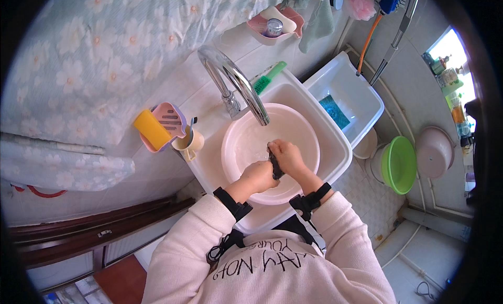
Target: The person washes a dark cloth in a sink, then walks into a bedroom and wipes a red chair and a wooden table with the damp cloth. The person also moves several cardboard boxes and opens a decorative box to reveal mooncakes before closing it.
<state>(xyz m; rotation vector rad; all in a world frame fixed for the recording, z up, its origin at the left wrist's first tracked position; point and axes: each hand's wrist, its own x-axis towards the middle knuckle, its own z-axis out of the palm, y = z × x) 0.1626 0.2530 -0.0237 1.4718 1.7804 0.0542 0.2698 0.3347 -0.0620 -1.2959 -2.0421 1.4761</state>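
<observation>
Both hands are over a pink plastic basin [230,146], which stands in a white sink [342,146]. Between them is a crumpled dark piece, probably cloth [278,168]. My right hand [289,156] grips its upper part, and my left hand [259,176] closes on its lower left side. Shallow clear water [255,150] shows in the basin below. A chrome faucet [243,84] arches over the rim, its spout end just beyond my hands. Whether any water runs from it cannot be made out.
A green brush [271,78] lies behind the sink. To the left are a cup [189,144] with a toothbrush and a soap holder with a yellow sponge [152,129]. On the right stand a white tub [367,103] and a green basin [399,165]. A floral curtain [106,68] hangs upper left.
</observation>
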